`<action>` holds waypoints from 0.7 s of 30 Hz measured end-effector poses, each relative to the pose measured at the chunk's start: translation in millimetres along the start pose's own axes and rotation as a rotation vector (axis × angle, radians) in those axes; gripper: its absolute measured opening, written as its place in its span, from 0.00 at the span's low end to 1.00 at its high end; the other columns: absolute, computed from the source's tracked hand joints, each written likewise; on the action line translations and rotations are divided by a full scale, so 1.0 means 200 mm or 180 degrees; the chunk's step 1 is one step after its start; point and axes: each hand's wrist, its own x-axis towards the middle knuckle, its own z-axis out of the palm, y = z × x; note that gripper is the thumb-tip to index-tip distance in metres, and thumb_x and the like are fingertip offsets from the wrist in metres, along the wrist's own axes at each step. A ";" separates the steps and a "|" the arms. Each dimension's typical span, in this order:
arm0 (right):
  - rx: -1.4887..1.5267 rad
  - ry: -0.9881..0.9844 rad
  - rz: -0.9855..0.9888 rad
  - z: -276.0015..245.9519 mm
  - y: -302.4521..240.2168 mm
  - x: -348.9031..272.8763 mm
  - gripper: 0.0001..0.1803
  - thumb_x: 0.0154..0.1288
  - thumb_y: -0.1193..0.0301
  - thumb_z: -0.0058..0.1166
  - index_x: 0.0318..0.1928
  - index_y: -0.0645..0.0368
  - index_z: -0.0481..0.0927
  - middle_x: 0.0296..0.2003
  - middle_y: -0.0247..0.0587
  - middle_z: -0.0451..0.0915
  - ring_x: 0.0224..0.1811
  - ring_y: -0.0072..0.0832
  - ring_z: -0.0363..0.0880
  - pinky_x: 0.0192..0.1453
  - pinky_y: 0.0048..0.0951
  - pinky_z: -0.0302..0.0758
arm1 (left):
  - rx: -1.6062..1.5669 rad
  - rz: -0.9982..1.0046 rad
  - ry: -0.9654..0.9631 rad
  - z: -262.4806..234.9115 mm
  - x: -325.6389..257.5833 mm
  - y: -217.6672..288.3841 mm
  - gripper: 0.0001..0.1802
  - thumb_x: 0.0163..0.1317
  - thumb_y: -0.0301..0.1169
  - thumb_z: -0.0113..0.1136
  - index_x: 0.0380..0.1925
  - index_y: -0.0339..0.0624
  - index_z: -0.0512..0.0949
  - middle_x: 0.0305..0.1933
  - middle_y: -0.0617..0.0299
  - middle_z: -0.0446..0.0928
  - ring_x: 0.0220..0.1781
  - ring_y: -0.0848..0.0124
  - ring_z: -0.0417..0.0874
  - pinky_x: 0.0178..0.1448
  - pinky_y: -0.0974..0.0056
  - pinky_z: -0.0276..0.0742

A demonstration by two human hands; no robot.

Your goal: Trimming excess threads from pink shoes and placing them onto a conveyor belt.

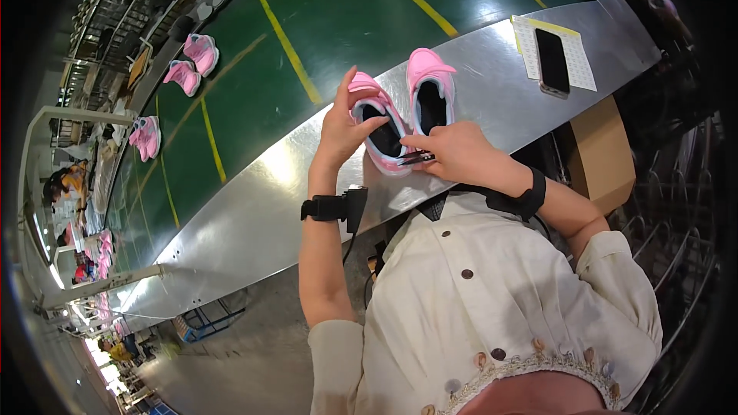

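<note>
- tending the heel collar of the near shoe with a small dark tool, likely snips: the step in hand, by my reading.
- next move, as judged: calls for a steady shoe, with the tool's tips kept clear of the lining and the left thumb.
- hands, two: left hand, thumb and fingers spread apart, thumb over the shoe's opening, fingers by the tongue; how hard it presses, cannot tell. right hand, fingers closed on the tool at the heel.
- shoes at the hands, two, pink with dark insides: the near shoe under the hands; the other shoe just beside it, toe pointing away. both upright on the metal ledge.
- tool, one.
- shoes on the green belt: a couple close together, plus a pink clump, one shoe or two, cannot tell. farther pink items too small to count.
- wristbands, black, two: one per forearm.
- phone, one, lying on printed paper.
- cardboard box, one, below the ledge.
</note>
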 end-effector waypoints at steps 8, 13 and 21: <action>0.0190 0.0222 0.0247 0.05 0.05 -0.07 0.15 0.51 0.63 0.61 0.42 0.43 0.79 0.23 0.35 0.76 0.26 0.38 0.78 0.27 0.37 0.72 | 0.0524 -0.0573 0.0722 0.05 0.06 0.03 0.36 0.47 0.33 0.70 0.58 0.43 0.68 0.32 0.61 0.83 0.34 0.71 0.82 0.43 0.69 0.74; 0.0272 0.0113 0.0257 0.04 0.07 -0.09 0.12 0.52 0.65 0.61 0.40 0.45 0.80 0.26 0.34 0.76 0.26 0.38 0.78 0.28 0.37 0.72 | -0.0161 -0.1466 0.0833 -0.01 0.18 -0.09 0.15 0.52 0.40 0.69 0.36 0.44 0.82 0.29 0.65 0.82 0.29 0.76 0.79 0.34 0.70 0.72; 0.0730 0.0296 0.0359 0.04 0.10 -0.08 0.13 0.54 0.63 0.61 0.42 0.47 0.81 0.29 0.35 0.78 0.29 0.36 0.79 0.31 0.33 0.73 | -0.0786 -0.1905 0.0377 -0.01 0.21 -0.14 0.17 0.55 0.43 0.67 0.36 0.41 0.81 0.29 0.67 0.78 0.26 0.79 0.77 0.28 0.74 0.71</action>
